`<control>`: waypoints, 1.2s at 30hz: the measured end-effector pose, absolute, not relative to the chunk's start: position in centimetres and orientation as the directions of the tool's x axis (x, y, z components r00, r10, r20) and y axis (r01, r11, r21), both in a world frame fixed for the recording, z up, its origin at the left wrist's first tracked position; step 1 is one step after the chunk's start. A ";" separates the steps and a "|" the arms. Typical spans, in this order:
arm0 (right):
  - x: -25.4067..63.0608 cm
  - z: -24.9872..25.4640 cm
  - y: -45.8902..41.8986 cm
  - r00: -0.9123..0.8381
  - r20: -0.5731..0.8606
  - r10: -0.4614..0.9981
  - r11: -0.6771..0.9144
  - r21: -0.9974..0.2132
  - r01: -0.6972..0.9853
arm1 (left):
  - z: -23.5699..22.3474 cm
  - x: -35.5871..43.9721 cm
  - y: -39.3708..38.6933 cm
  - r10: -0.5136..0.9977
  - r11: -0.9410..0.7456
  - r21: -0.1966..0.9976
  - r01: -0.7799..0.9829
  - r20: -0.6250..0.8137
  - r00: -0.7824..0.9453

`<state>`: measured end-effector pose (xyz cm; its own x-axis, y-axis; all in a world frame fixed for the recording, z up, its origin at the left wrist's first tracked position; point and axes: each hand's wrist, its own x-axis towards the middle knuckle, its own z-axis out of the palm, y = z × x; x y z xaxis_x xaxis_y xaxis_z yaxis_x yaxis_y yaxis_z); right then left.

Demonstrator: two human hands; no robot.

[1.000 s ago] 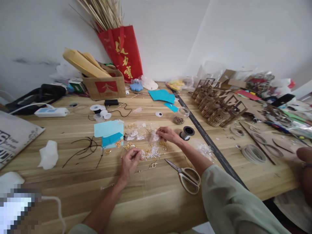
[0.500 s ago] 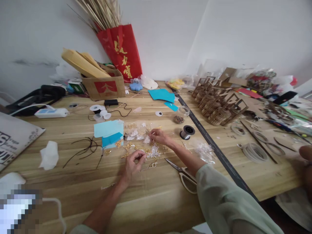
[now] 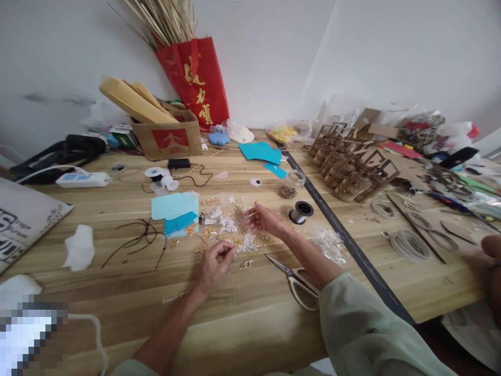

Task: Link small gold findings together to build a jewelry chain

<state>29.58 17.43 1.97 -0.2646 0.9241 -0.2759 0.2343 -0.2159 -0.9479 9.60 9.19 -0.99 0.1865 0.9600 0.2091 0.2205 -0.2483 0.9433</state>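
My left hand (image 3: 217,259) is pinched, thumb against fingertips, just in front of the bead piles; whatever it pinches is too small to make out. Close by its fingertips lies a thin chain with a ring (image 3: 246,265). My right hand (image 3: 265,219) is held above the far right of the piles, fingers loosely apart, with nothing visible in it. Between and beyond the hands spread silver beads (image 3: 248,242), gold beads (image 3: 205,234) and small clear bags of silvery pieces (image 3: 228,224). Scissors (image 3: 293,279) lie partly spread beside my right forearm.
A wire spool (image 3: 301,212) and a round tub of brown beads (image 3: 288,192) stand right of the piles. Blue card sheets (image 3: 176,206) and black cord (image 3: 143,237) lie left. Several brown lantern-like frames (image 3: 344,167) stand back right. Someone's hand (image 3: 491,245) shows at the right edge.
My right hand has drawn slightly right and toward me from the small bags, and its fingers have spread. The left hand has hardly moved.
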 end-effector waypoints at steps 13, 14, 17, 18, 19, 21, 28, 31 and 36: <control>30.5 2.2 12.8 -0.446 -0.337 0.829 -0.505 -0.793 -0.340 | -0.5 9.8 8.6 0.948 -0.293 0.910 0.292 0.236 0.214; 30.8 2.1 12.8 -0.399 -0.328 0.856 -0.458 -0.839 -0.293 | -0.5 9.9 8.5 0.949 -0.289 0.910 0.297 0.232 0.212; 32.2 1.5 12.7 -0.165 -0.168 0.972 -0.164 -0.986 0.041 | -0.5 9.9 8.5 0.948 -0.292 0.912 0.288 0.238 0.209; 32.7 1.2 12.7 -0.128 -0.066 0.990 -0.032 -0.968 0.249 | -0.5 9.9 8.5 0.947 -0.296 0.913 0.282 0.242 0.209; 33.2 0.9 12.7 -0.099 0.027 0.995 0.069 -0.891 0.448 | -0.6 9.9 8.5 0.946 -0.299 0.913 0.277 0.246 0.210; 33.8 0.4 12.6 -0.125 0.148 0.981 0.193 -0.668 0.719 | -0.8 9.8 8.5 0.944 -0.305 0.911 0.276 0.253 0.210; 32.7 0.4 10.9 -0.258 0.115 0.959 0.282 -0.445 0.850 | -1.0 9.8 8.5 0.924 -0.368 0.869 0.332 0.301 0.237; 32.2 0.7 10.3 -0.319 0.084 0.944 0.330 -0.286 0.900 | -1.0 9.9 8.3 0.889 -0.451 0.810 0.374 0.371 0.268; 32.2 0.7 10.0 -0.321 0.039 0.946 0.321 -0.249 0.914 | -1.0 10.1 8.0 0.789 -0.612 0.671 0.419 0.486 0.374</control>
<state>32.21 10.00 0.65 -0.3211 0.9462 0.0395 0.9138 0.3205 -0.2493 10.10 7.97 -0.97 0.3744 0.7894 0.4865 0.4188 -0.6121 0.6708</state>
